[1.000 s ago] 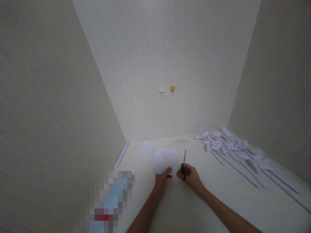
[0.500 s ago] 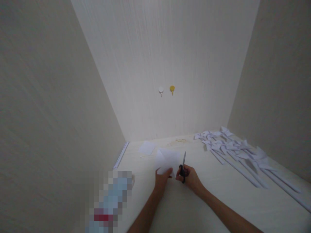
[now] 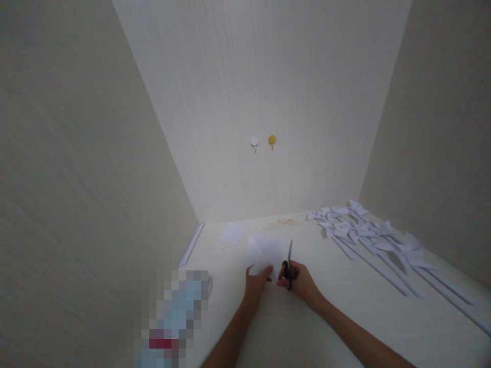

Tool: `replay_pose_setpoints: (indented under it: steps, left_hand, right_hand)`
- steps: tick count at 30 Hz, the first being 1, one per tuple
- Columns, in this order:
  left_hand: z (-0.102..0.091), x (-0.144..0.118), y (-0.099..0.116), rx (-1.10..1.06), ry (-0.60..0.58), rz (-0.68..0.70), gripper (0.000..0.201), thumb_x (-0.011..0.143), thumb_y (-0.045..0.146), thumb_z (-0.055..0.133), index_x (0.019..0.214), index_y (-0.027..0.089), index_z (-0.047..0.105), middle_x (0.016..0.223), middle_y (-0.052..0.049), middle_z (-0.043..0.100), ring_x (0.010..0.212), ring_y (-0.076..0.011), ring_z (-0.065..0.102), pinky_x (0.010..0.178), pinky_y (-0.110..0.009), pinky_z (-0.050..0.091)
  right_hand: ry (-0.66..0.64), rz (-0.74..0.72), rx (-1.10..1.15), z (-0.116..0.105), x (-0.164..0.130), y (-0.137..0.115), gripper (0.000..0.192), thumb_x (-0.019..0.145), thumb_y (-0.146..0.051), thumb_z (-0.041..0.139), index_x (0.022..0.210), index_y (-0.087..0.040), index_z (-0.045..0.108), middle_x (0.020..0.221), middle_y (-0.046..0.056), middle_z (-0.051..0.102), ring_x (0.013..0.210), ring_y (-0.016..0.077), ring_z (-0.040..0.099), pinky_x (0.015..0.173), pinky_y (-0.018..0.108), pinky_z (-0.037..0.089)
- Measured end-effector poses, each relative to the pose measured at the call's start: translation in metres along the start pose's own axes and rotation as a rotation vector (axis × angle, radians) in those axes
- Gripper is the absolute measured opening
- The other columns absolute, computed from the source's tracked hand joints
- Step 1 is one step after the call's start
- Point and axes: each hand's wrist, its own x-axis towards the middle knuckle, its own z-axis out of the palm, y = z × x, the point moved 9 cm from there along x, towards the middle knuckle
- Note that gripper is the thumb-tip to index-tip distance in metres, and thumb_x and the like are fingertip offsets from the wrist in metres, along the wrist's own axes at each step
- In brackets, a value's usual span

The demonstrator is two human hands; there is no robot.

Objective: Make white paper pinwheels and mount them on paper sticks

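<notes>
The paper [image 3: 264, 251] lies on the table [image 3: 345, 306] just ahead of my hands, its near corner pinched in my left hand [image 3: 256, 285]. My right hand [image 3: 301, 281] grips the scissors [image 3: 289, 263], blades pointing away from me, just beside the paper's right edge. Folded paper pieces [image 3: 368, 235] lie well to the right. 2 hooks [image 3: 263, 142] sit on the back wall.

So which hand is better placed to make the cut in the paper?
Right. The right hand already grips the scissors, blades pointing away beside the paper. The left hand pinches the paper's near edge, so it is likely busy steadying it.
</notes>
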Motion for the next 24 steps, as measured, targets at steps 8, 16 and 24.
replay_pose_setpoints:
  steps: [8,16,24]
  left_hand:
    - [0.001,0.000,0.001,-0.011,-0.005,-0.004,0.027,0.046,0.029,0.068,0.063,0.010,0.059,0.058,-0.007,0.063,0.046,-0.0167,0.056,0.051,-0.028,0.044]
    - [0.008,-0.001,0.005,0.005,-0.077,0.037,0.023,0.049,0.029,0.067,0.062,0.011,0.060,0.060,-0.007,0.063,0.050,-0.0169,0.057,0.047,-0.026,0.045]
    - [0.007,-0.002,0.004,0.046,-0.084,0.060,0.026,0.050,0.033,0.066,0.063,0.011,0.060,0.059,-0.007,0.064,0.048,-0.0172,0.057,0.049,-0.027,0.045]
  right_hand:
    - [0.044,0.025,-0.027,-0.004,0.001,0.006,0.025,0.046,-0.027,0.070,0.056,-0.017,0.049,0.048,-0.005,0.050,0.045,0.0089,0.045,0.042,0.020,0.035]
    - [0.097,0.054,0.043,-0.008,0.001,0.005,0.025,0.048,-0.023,0.069,0.056,-0.016,0.047,0.050,-0.005,0.049,0.047,0.0088,0.045,0.044,0.020,0.035]
    - [0.119,0.043,0.026,-0.010,0.001,0.004,0.026,0.049,-0.027,0.068,0.058,-0.016,0.046,0.051,-0.004,0.047,0.049,0.0093,0.045,0.045,0.021,0.035]
